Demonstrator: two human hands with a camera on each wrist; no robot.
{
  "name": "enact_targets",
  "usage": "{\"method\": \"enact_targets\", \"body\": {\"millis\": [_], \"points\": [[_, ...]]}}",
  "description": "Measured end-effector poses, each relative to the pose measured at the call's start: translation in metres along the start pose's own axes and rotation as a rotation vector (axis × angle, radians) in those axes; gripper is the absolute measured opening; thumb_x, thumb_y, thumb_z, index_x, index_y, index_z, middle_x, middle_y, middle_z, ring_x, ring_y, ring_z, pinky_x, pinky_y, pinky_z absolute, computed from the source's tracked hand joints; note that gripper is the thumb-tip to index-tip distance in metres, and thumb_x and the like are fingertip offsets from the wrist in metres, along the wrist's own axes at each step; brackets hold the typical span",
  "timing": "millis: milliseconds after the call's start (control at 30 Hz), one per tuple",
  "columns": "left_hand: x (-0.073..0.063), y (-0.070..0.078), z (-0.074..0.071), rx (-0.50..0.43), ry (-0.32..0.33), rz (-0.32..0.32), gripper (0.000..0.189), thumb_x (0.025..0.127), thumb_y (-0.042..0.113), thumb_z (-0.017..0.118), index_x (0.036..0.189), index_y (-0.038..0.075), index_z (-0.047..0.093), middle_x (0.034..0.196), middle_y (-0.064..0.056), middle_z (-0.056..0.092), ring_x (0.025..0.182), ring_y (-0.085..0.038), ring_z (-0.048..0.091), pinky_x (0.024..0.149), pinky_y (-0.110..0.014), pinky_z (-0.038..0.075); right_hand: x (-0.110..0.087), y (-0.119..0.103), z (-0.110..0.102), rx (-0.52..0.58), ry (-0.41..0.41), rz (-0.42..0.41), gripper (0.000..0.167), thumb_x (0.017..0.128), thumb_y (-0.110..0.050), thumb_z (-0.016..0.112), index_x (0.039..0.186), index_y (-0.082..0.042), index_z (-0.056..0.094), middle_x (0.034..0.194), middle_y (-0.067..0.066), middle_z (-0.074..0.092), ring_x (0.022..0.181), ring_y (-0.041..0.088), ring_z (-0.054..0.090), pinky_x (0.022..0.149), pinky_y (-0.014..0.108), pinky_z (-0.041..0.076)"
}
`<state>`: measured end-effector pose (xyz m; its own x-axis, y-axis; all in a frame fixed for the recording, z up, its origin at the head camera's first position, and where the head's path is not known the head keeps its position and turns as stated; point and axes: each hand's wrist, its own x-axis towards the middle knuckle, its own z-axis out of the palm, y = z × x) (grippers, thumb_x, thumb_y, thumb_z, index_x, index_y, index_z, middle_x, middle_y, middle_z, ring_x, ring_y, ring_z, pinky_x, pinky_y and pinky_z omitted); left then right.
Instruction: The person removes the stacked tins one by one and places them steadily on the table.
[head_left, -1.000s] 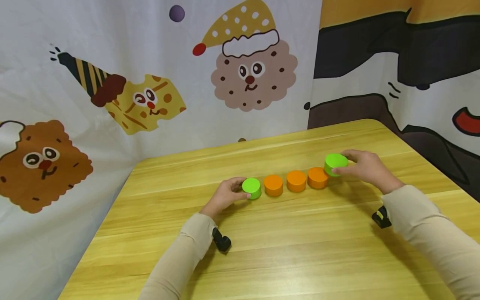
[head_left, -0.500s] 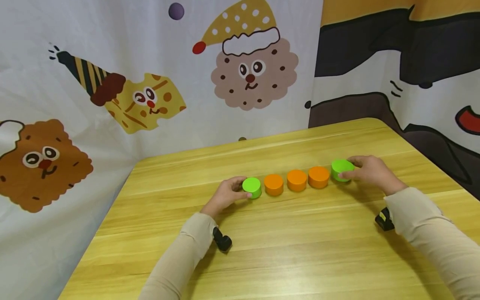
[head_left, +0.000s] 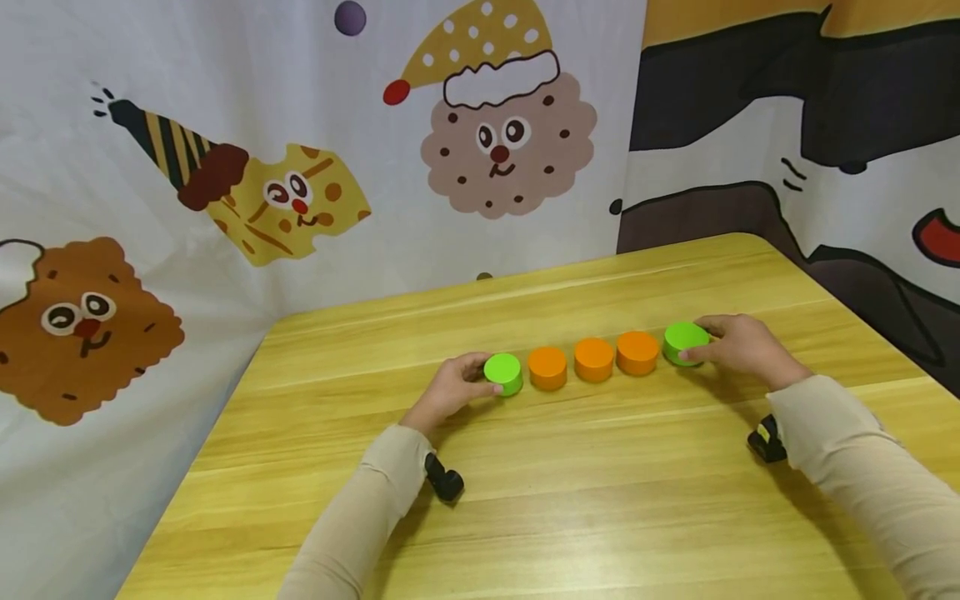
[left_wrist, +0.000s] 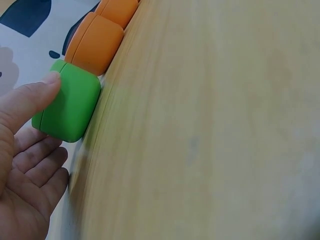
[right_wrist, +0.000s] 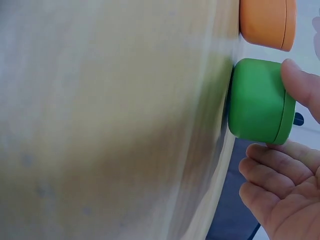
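Note:
Five-part wording aside, several short cylinders with a thin seam near the top stand in a slightly slanting row. At its left end is a green cylinder (head_left: pixel 502 375), which my left hand (head_left: pixel 450 390) pinches between thumb and fingers. Another green cylinder (head_left: pixel 686 344) ends the row on the right. My right hand (head_left: pixel 746 346) holds that one, thumb on the near side, as the right wrist view also shows. Between them are a left orange cylinder (head_left: pixel 547 368), a middle orange cylinder (head_left: pixel 593 359) and a right orange cylinder (head_left: pixel 637 353), untouched by either hand.
The wooden table (head_left: pixel 570 483) carries the row towards its far side. Behind its back edge hangs a white curtain (head_left: pixel 420 250) with cartoon prints. A black wrist device (head_left: pixel 444 479) sits at the left cuff, and another black device (head_left: pixel 767 439) at the right.
My right hand has moved its green cylinder slightly right and down, from partly over the right orange cylinder to beside it. My left hand has stayed in place.

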<state>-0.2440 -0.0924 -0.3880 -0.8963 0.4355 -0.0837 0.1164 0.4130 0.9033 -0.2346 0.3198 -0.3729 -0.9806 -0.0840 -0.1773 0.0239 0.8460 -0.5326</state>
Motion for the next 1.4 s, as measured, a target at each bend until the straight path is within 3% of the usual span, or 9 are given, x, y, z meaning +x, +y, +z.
{"method": "enact_targets", "body": {"millis": [333,500,633,767,1000,1400], "points": [[0.016,-0.029,0.000,-0.008,0.043,0.004,0.053,0.080,0.014,0.073,0.129,0.009,0.054,0.129,-0.009,0.056,0.119,-0.025,0.053,0.100,-0.038,0.043,0.003,-0.001,0.000,-0.005,0.001,-0.007,0.090,0.079,-0.050,0.068,0.134,0.013,0.036,0.134,0.038,0.035,0.120,0.052,0.035,0.097,0.063,0.031],[0.016,-0.031,0.000,0.011,0.116,0.007,0.042,0.082,0.016,0.071,0.122,0.010,0.060,0.123,-0.007,0.060,0.115,-0.024,0.055,0.097,-0.037,0.046,0.005,0.000,0.000,-0.009,-0.014,0.005,0.092,0.078,-0.051,0.067,0.136,0.012,0.035,0.135,0.038,0.034,0.120,0.052,0.034,0.097,0.063,0.031],[0.014,-0.020,-0.003,0.019,0.173,-0.001,0.047,0.084,0.015,0.069,0.128,0.006,0.055,0.131,-0.010,0.055,0.124,-0.025,0.048,0.102,-0.037,0.041,0.003,0.000,0.001,-0.011,-0.011,0.004,0.091,0.078,-0.051,0.068,0.135,0.013,0.036,0.134,0.038,0.034,0.118,0.051,0.036,0.096,0.063,0.033],[0.015,-0.015,-0.004,0.040,0.132,-0.021,0.058,0.083,0.019,0.071,0.135,0.006,0.048,0.139,-0.008,0.047,0.129,-0.025,0.042,0.106,-0.037,0.035,0.000,-0.002,0.000,-0.014,-0.012,0.009,0.091,0.079,-0.050,0.068,0.135,0.013,0.035,0.134,0.039,0.034,0.118,0.052,0.035,0.096,0.063,0.032],[0.019,-0.014,0.005,0.098,0.013,-0.016,0.067,0.079,0.026,0.075,0.136,0.008,0.047,0.138,-0.007,0.048,0.126,-0.024,0.046,0.102,-0.035,0.040,-0.004,-0.008,0.002,0.003,-0.006,-0.012,0.087,0.079,-0.048,0.068,0.135,0.012,0.037,0.134,0.038,0.034,0.120,0.052,0.034,0.097,0.063,0.031],[0.021,-0.015,0.012,0.094,0.021,-0.017,0.062,0.077,0.021,0.077,0.132,0.007,0.052,0.131,-0.007,0.054,0.118,-0.021,0.053,0.099,-0.034,0.044,-0.002,-0.009,0.007,0.018,-0.010,-0.018,0.088,0.079,-0.047,0.068,0.135,0.013,0.036,0.133,0.038,0.035,0.118,0.052,0.036,0.096,0.062,0.033]]}}
